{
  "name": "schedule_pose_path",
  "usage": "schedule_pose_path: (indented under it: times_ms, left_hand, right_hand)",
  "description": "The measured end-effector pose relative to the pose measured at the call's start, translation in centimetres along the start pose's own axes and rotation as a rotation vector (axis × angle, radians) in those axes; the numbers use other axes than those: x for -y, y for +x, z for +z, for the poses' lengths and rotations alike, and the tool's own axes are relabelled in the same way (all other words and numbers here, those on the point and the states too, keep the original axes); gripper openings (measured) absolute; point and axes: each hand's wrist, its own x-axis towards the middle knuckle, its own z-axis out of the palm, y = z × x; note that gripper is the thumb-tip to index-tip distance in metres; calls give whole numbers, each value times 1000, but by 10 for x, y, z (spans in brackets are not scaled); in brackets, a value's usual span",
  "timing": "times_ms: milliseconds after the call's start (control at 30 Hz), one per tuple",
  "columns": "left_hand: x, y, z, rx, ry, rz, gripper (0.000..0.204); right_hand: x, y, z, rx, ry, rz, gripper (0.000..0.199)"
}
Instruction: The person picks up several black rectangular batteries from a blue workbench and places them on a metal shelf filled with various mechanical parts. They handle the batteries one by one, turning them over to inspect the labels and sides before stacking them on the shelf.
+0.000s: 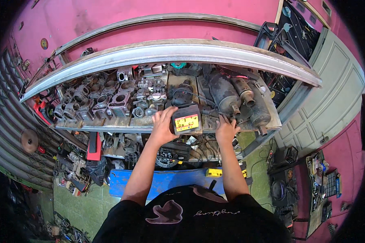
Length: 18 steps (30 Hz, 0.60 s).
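Note:
A dark rectangular box (186,119) with a yellow and red label is tilted up at the front edge of the shelf. My left hand (164,126) is closed on its left side, thumb along the lower part. Further right, my right hand (227,130) lies at the shelf's edge, fingers stretched forward beside the pipe end of a grimy exhaust muffler (224,95). I cannot tell whether its fingertips touch the muffler. Behind the box sits a dark, round-bodied machine part (183,94).
Several engine cylinders (121,99) crowd the shelf's left half. More mufflers (260,115) lie at its right end. A metal rail (170,52) crosses above. Below are a blue bench (142,180) with a yellow box (213,173) and a shelf of cables and parts.

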Motion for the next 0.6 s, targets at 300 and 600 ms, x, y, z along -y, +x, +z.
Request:
schedule_pose_path:
  times_ms: [300, 600]
  left_hand:
    - [6, -3, 5, 1, -15, -57, 119]
    - [14, 4, 9, -15, 34, -14, 116]
  right_hand:
    - [54, -26, -27, -300, 371, -68, 37]
    - [138, -71, 16, -386, 310, -415, 36]
